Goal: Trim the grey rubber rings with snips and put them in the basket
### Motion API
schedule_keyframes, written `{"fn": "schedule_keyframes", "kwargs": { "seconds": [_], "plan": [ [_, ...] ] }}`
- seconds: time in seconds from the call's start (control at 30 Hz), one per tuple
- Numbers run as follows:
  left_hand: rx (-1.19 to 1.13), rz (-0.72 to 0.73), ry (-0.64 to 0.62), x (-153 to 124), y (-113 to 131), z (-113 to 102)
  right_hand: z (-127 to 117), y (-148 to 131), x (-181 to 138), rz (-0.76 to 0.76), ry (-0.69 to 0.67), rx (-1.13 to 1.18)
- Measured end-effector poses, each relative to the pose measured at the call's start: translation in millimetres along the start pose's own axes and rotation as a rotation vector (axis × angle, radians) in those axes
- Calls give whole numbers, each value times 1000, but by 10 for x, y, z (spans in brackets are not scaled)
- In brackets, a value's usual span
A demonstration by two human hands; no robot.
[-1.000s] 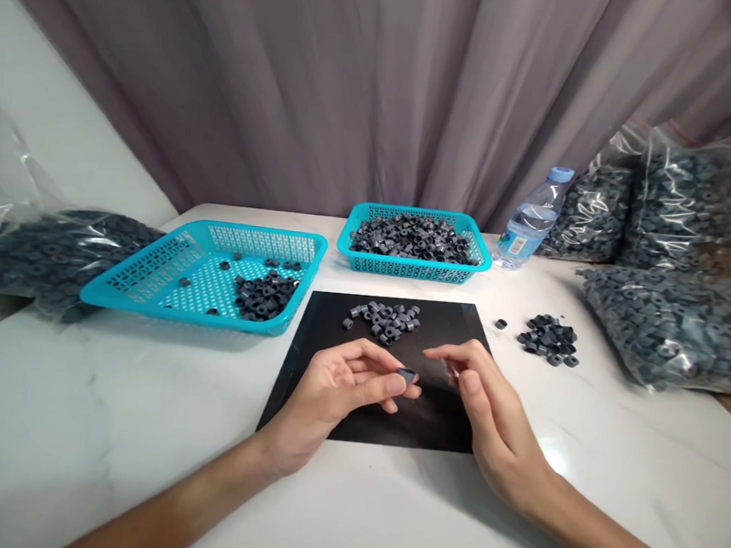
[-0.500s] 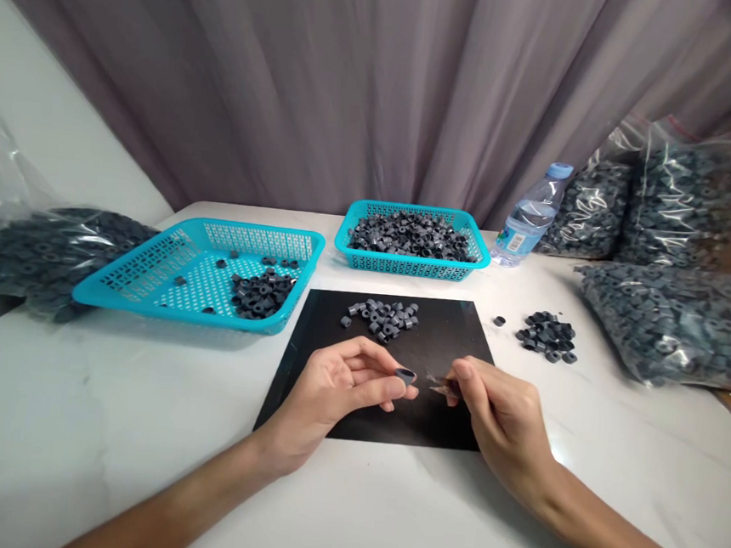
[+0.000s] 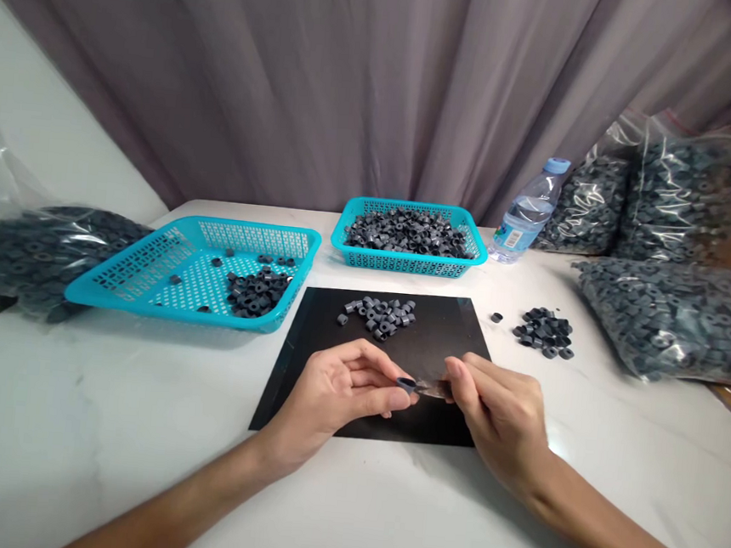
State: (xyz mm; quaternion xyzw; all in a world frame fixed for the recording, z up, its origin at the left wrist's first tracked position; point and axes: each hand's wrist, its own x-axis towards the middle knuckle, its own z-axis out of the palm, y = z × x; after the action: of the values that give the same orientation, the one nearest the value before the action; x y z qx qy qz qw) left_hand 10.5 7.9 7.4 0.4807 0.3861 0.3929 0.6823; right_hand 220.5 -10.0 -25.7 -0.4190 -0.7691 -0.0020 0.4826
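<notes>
Between the thumb and fingers of my left hand [image 3: 335,395] is a small dark grey ring [image 3: 406,384], its open mouth facing up. My right hand [image 3: 499,409] is closed around a small, thin-tipped blade [image 3: 433,389], whose handle is hidden in the fist. The blade's tip meets the right edge of the ring; whether it cuts in, I cannot tell. Both hands are above a black mat [image 3: 443,332]. Beyond them on the mat lies a loose pile of grey rings [image 3: 382,316].
A blue basket [image 3: 183,313] with some rings stands left, a fuller blue basket [image 3: 408,263] at the back. Right of the mat is another ring pile [image 3: 544,332]. A water bottle [image 3: 528,211] and stuffed plastic bags [image 3: 674,322] stand right; another bag [image 3: 53,251] lies left.
The blade has moved left, closing the gap to the ring. The ring sits slightly lower in my left hand. The whole view has shifted a little.
</notes>
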Motion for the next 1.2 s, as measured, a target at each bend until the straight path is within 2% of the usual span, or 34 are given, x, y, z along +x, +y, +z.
{"fn": "schedule_keyframes", "kwargs": {
  "seconds": [0.73, 1.2],
  "plan": [
    [-25, -22, -31, -17, -1, 25, -97, -5, 5, -180, 20, -195],
    [-58, -2, -70, -24, -5, 22, -108, -31, -3, -189, 20, -210]
  ]
}}
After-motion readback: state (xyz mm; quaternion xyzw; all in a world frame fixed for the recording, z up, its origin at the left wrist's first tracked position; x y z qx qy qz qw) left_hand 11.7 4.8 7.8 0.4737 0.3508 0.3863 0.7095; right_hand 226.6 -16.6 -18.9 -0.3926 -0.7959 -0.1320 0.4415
